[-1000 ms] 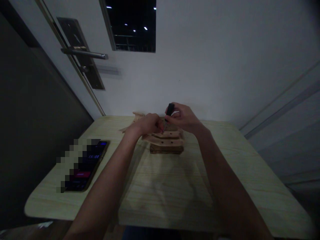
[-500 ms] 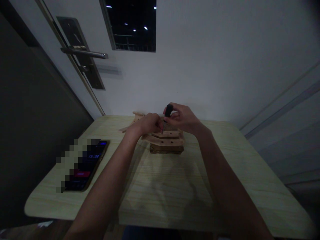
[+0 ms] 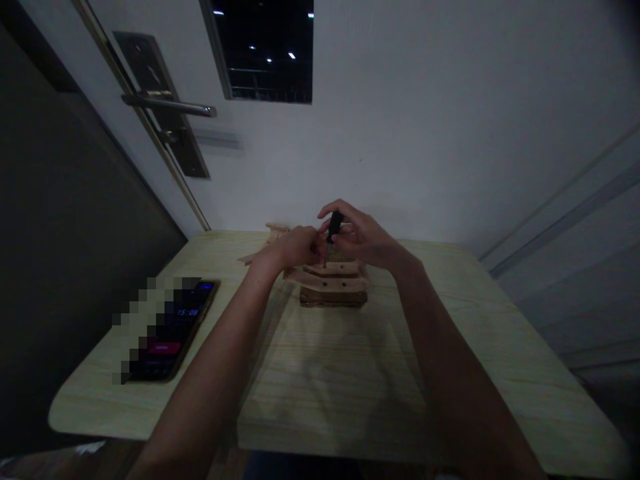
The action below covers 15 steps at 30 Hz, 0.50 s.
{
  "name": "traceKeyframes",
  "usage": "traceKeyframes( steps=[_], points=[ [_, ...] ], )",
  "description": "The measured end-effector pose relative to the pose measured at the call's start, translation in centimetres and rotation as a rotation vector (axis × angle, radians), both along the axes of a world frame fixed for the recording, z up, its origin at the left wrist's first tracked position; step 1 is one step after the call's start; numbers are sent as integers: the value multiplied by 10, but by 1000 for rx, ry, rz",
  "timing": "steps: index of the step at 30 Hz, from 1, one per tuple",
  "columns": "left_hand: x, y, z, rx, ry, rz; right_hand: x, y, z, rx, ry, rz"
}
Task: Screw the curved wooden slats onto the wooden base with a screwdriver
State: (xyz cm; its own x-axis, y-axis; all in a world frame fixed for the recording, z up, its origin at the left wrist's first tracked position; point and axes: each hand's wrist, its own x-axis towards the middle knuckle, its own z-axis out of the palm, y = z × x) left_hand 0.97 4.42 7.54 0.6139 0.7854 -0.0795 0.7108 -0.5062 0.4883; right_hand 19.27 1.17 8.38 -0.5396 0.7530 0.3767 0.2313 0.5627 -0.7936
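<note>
The near edge of a pale wood-grain table [image 3: 320, 387] runs across the bottom of the view, with a rounded corner at the left. The left forearm [image 3: 220, 340] and right forearm [image 3: 450, 347] cross that edge and angle inward, a wide stretch of tabletop between them. Outside the left forearm, near the table's left side, lies a dark phone [image 3: 183, 333], its screen reading 15:08 and partly pixelated. Farther in, toward the back of the table, sits a brown block [image 3: 333, 298], topped by two light wooden strips [image 3: 345, 285] with dark holes; the front strip's left end juts past the block. The right hand [image 3: 357, 237] grips a black-handled screwdriver [image 3: 335, 225], shaft down, its tip at the rear strip. The left hand [image 3: 303, 247] is curled beside the shaft; whether its fingers pinch anything is hidden. Behind the left wrist, another wooden piece [image 3: 276, 233] pokes out close to the table's far edge. Just beyond that edge rises a white door [image 3: 400, 133], limiting reach forward, with a metal handle [image 3: 175, 107] at left and a dark window [image 3: 270, 53] above.
</note>
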Motion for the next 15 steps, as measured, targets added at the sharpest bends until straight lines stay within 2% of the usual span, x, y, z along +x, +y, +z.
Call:
traceKeyframes(
  steps=[7,11,15],
  points=[
    [1,-3,3,12,15,49,-2,2,-3,-31,54,-20],
    [1,-2,2,-1,14,32,-2,2,0,53,51,-85],
    [1,-3,1,-6,12,34,-1,5,0,107,76,-63]
  ],
)
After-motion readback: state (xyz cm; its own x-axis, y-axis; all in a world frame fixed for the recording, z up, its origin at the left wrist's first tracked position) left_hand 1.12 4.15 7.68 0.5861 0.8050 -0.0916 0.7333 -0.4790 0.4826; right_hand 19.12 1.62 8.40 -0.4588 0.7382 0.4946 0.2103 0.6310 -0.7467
